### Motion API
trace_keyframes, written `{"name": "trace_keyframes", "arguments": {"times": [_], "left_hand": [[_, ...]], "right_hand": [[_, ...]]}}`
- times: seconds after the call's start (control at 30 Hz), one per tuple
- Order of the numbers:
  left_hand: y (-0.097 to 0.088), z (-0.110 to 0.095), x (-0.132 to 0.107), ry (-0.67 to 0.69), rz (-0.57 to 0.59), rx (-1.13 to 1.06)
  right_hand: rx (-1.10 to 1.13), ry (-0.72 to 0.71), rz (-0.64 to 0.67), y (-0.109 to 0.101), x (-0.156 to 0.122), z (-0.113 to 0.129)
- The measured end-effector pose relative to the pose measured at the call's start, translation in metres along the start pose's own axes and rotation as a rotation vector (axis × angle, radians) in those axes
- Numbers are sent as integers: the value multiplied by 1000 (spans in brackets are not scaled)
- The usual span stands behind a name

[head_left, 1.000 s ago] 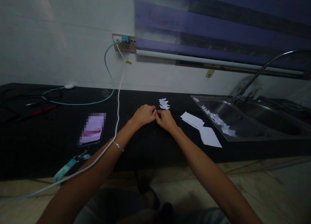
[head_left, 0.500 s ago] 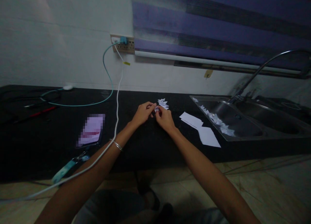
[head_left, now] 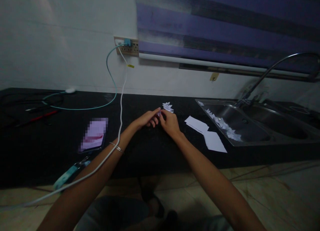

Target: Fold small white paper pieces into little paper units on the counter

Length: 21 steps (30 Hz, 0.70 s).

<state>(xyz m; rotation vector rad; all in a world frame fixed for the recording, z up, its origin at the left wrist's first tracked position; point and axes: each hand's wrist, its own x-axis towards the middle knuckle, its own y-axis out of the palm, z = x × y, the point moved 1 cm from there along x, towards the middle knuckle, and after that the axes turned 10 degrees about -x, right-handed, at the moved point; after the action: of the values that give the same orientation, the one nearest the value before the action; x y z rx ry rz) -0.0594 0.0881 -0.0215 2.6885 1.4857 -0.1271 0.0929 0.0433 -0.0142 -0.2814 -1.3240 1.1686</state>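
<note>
Both of my hands meet over the black counter (head_left: 150,147). My left hand (head_left: 148,118) and my right hand (head_left: 169,122) pinch a tiny piece of white paper (head_left: 159,113) between their fingertips. Just beyond the fingers lies a small pile of folded white paper bits (head_left: 167,107). To the right of my right hand lie flat white paper sheets (head_left: 197,124) and another sheet (head_left: 214,141) near the counter's front edge.
A steel sink (head_left: 252,124) with paper scraps (head_left: 225,126) in it and a curved tap (head_left: 272,69) is at the right. A phone (head_left: 94,134) lies left of my arm. A white cable (head_left: 122,100) and a teal cable (head_left: 110,77) run from a wall socket (head_left: 126,45).
My left hand has turned and stretched its fingers toward the right hand, still pinching the small paper piece. The view shifted slightly.
</note>
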Motion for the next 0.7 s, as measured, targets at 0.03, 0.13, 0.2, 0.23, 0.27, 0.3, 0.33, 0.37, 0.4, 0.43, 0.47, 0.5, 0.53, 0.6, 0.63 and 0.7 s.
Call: {"name": "trace_keyframes", "arguments": {"times": [0.03, 0.13, 0.2, 0.23, 0.27, 0.3, 0.33, 0.37, 0.4, 0.43, 0.47, 0.5, 0.53, 0.6, 0.63, 0.7], "left_hand": [[1, 0, -1, -10, 45, -12], [4, 1, -3, -21, 147, -32], [4, 1, -2, 2, 167, -36], [3, 1, -1, 18, 164, -34], [3, 1, -1, 31, 156, -29], [2, 2, 0, 42, 145, -26], [2, 2, 0, 52, 134, -23], [2, 2, 1, 60, 128, -17], [3, 2, 1, 69, 128, -5], [3, 2, 1, 80, 134, 11], [5, 2, 0, 91, 140, 31], [6, 2, 0, 99, 144, 51], [7, 1, -1, 101, 148, 65], [7, 0, -3, 96, 155, 67], [7, -1, -4, 92, 164, 61], [5, -3, -7, 88, 188, 44]], "right_hand": [[26, -4, -25, 1, 0, -1], [134, 7, -70, 4, 2, -5], [203, 34, -72, 7, 3, -9], [229, 54, -75, 7, 4, -10], [251, 77, -84, 8, 4, -11], [271, 103, -95, 8, 5, -12], [294, 128, -105, 9, 5, -12], [320, 150, -113, 9, 5, -11], [351, 167, -118, 9, 5, -11], [387, 180, -119, 9, 5, -10], [426, 192, -120, 9, 5, -8], [465, 205, -120, 9, 5, -8], [501, 220, -118, 9, 5, -7], [561, 248, -100, 9, 6, -7], [590, 249, -83, 9, 6, -8], [667, 223, -41, 11, 8, -11]]}}
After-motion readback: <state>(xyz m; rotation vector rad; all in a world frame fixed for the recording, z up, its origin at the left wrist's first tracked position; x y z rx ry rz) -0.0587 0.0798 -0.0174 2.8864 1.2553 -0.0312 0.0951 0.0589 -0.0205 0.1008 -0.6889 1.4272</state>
